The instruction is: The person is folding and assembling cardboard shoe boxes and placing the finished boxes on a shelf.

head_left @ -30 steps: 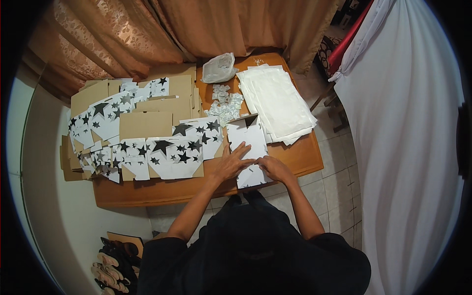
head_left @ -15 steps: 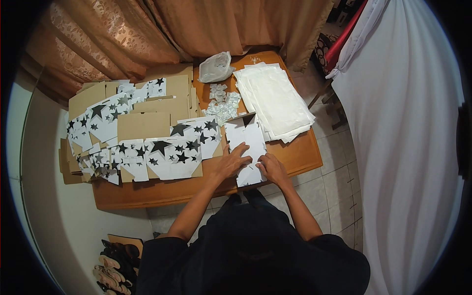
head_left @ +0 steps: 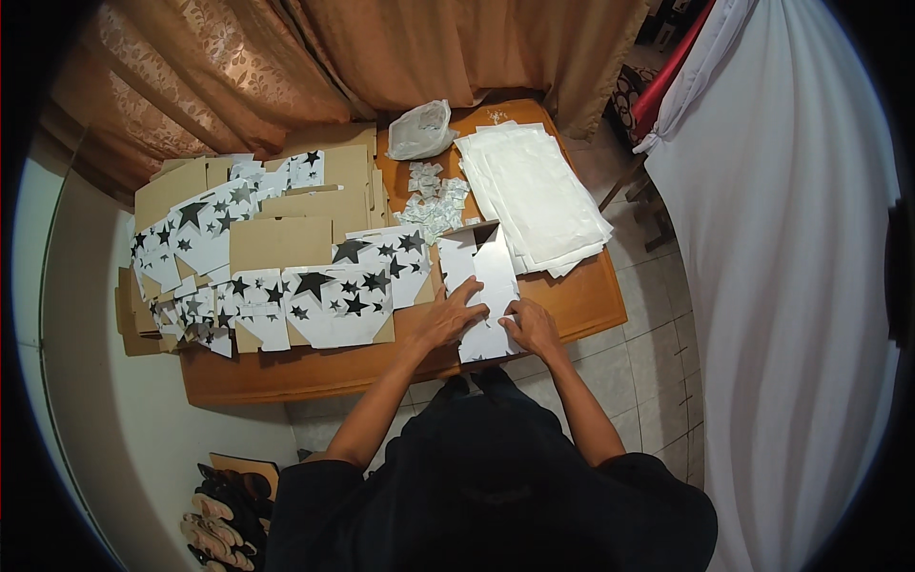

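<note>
A white cardboard box (head_left: 492,265), partly folded, lies lengthwise at the table's front edge with its far end flap standing up. Fingers spread, my left hand (head_left: 452,318) rests on the box's left side and top. My right hand (head_left: 530,326) is at the right edge, its fingers curled against the cardboard and the thumb reaching onto the top. Left of the box lie flat cardboard blanks (head_left: 338,303), white with black stars on one face and brown on the other. The undersides of my fingers are hidden.
Behind the box are a heap of small white packets (head_left: 437,204) and a translucent plastic bag (head_left: 421,132). A stack of white sheets (head_left: 538,200) covers the table's right part. Brown curtains (head_left: 410,48) hang at the back, a white cloth (head_left: 782,286) at the right.
My right thumb has shifted slightly along the box's right edge, and the top panel catches more light. My left hand stays nearly in place.
</note>
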### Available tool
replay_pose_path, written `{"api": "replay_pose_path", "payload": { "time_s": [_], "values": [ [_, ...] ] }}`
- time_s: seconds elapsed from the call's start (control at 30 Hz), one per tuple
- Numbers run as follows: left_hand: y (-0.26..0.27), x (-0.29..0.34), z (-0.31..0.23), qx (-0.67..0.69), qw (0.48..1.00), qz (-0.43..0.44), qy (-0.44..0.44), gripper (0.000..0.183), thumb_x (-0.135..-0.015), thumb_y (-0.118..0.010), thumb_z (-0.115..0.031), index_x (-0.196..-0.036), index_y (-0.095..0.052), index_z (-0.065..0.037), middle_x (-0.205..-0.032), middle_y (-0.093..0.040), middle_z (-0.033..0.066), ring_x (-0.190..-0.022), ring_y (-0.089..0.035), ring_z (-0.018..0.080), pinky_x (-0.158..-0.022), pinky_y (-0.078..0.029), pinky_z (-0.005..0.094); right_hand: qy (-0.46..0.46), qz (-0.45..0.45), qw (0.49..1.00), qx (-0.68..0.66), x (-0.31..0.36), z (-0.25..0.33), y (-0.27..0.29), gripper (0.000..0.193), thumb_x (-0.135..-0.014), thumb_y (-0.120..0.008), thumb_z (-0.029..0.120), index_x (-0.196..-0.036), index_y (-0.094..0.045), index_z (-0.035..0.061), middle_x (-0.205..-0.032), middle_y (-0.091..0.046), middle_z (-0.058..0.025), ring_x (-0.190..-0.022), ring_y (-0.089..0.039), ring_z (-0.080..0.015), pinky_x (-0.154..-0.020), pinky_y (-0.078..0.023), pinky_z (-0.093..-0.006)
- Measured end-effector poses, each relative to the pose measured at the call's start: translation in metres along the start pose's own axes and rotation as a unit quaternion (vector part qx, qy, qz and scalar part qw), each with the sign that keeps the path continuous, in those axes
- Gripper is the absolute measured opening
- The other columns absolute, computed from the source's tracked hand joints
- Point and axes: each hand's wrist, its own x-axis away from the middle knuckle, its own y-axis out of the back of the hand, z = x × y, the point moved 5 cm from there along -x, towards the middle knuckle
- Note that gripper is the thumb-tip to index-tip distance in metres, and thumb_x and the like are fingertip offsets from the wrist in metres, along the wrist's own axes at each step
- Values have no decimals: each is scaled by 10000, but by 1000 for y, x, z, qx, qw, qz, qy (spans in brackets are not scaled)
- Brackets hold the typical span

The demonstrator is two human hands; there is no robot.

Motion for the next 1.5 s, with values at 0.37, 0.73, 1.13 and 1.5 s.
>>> {"api": "replay_pose_path", "payload": {
  "time_s": [0.37, 0.73, 1.13, 1.5],
  "values": [
    [-10, 0, 4, -8, 1000, -11, 0, 193, -989, -560, -227, -1179, -587, -208, -1496, -378, 164, -1493, -288, 347, -1074, -327, 756, -38, -10, 999, -24, -8, 6, -3, 245, -826, -771, 210, -922, -653, 18, -931, -681, -178, -926, -646, -380, -796, -506, -460],
    [-4, 1, 8, -5, 1000, -25, 11, 353, -870, -728, -150, -1190, -585, -195, -1453, -432, 146, -1426, -374, 331, -1069, -357, 683, 23, -63, 997, 25, -5, 14, -19, 209, -836, -767, 185, -958, -665, 48, -978, -637, -113, -1009, -552, -345, -917, -436, -457],
    [12, 0, 7, -2, 998, -14, 68, 558, -829, -792, -204, -1336, -560, -238, -1475, -417, 177, -1425, -362, 375, -1112, -328, 617, 66, -55, 996, 33, -13, 18, 3, 363, -773, -827, 201, -1062, -652, 70, -1073, -554, -150, -1018, -556, -363, -870, -471, -465],
    [9, -14, 25, 5, 979, -26, 200, 739, -872, -753, -370, -1526, -413, -313, -1602, -254, 223, -1494, -216, 465, -1120, -236, 747, 61, -102, 993, -20, -100, 43, 47, 437, -871, -751, 165, -1260, -581, 60, -1050, -578, -197, -1029, -585, -403, -875, -506, -477]
  ]
}}
